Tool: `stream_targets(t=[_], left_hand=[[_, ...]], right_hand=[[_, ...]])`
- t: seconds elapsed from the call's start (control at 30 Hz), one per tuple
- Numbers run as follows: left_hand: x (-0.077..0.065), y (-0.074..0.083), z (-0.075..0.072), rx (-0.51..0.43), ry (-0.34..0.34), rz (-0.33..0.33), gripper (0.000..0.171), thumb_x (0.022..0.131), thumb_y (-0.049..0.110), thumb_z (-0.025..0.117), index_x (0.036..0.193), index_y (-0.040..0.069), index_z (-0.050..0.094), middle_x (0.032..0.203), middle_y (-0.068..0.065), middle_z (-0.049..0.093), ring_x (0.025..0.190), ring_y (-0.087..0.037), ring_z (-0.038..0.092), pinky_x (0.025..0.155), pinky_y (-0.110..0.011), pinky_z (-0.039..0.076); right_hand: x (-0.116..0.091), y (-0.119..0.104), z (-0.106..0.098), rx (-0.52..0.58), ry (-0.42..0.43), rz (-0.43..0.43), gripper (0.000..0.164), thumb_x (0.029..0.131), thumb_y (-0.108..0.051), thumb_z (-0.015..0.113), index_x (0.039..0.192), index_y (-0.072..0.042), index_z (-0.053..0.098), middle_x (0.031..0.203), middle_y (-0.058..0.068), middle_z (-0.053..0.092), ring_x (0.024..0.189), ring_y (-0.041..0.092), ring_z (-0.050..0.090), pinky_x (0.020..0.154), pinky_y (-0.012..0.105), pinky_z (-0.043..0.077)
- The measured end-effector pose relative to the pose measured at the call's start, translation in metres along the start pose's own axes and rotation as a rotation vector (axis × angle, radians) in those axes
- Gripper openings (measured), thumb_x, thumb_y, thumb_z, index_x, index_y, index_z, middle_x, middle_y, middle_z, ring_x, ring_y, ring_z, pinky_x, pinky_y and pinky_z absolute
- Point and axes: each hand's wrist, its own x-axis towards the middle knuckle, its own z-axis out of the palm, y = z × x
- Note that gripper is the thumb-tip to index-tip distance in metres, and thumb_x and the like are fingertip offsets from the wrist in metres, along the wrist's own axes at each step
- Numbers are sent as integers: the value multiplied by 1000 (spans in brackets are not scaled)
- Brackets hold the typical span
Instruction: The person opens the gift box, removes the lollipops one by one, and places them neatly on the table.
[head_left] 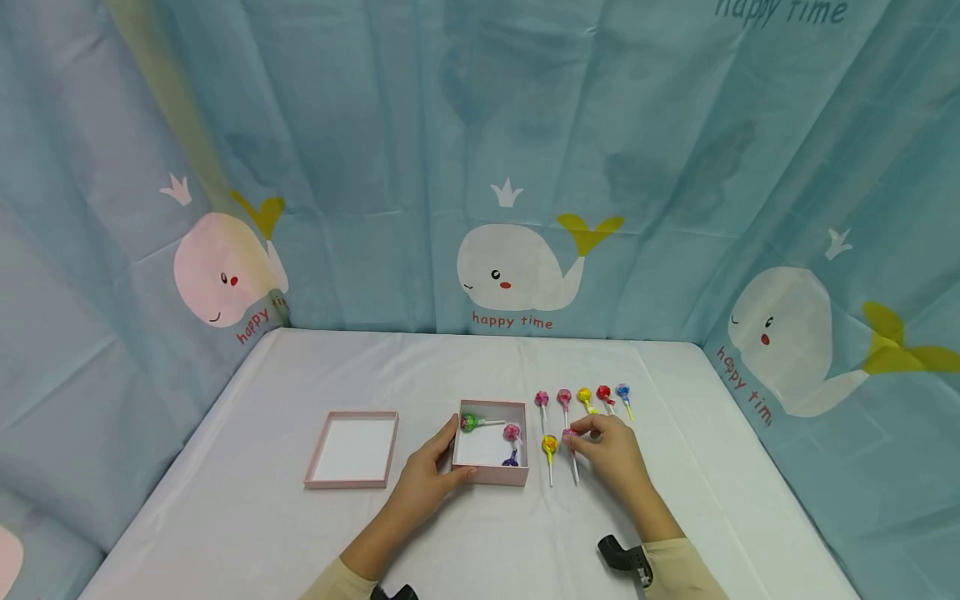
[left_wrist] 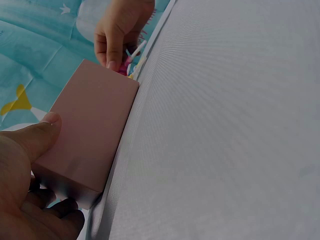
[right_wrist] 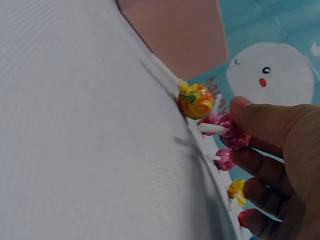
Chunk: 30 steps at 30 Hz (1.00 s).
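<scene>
My left hand (head_left: 422,479) holds the left side of a pink open box (head_left: 491,476), thumb on the front wall and fingers at the side. In the box lie a green lollipop (head_left: 469,423), a pink lollipop (head_left: 512,432) and a purple one (head_left: 512,459). Right of the box, my right hand (head_left: 617,457) pinches a pink lollipop (right_wrist: 235,134) by its wrapped head between thumb and fingers. Its white stick points toward me in the head view. Beside it lies a yellow-orange lollipop (head_left: 550,444), nearest the box.
Behind my right hand several lollipops lie in a row, among them a red one (head_left: 603,392) and a blue one (head_left: 623,390). A pink-edged box lid (head_left: 351,484) lies on the white table (head_left: 247,508) at left. A whale-print curtain (head_left: 360,250) surrounds the table.
</scene>
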Motion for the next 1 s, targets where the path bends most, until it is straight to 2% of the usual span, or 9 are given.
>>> stream_targets(t=[0.37,0.53,0.8,1.0], left_hand=[[0,1,0,-13,3,-2,94,85,33,84,162,16,32,167,-2,29,153,-24,28,122,-39,31],[0,1,0,-1,9,-10,94,84,33,84,162,16,33,167,-1,30,153,-24,29,121,-39,32],[0,2,0,15,16,-10,93,85,31,84,161,15,33,166,-1,31,153,-24,30,121,-40,33],[0,2,1,16,12,-5,93,86,32,83,162,17,33,167,-2,30,153,-25,30,121,-40,33]], right_hand=[[-1,9,9,-63,-10,27,18,83,-32,87,93,-20,78,86,-6,71,81,14,58,72,31,50],[0,9,6,-87,-25,34,19,83,-34,87,94,-21,78,89,-6,70,84,15,57,74,33,49],[1,11,-3,-44,-96,37,25,82,-38,88,95,-20,76,92,-6,72,85,12,60,78,33,53],[0,15,-6,-24,-113,14,26,82,-37,88,99,-22,76,98,-8,73,91,12,62,84,35,55]])
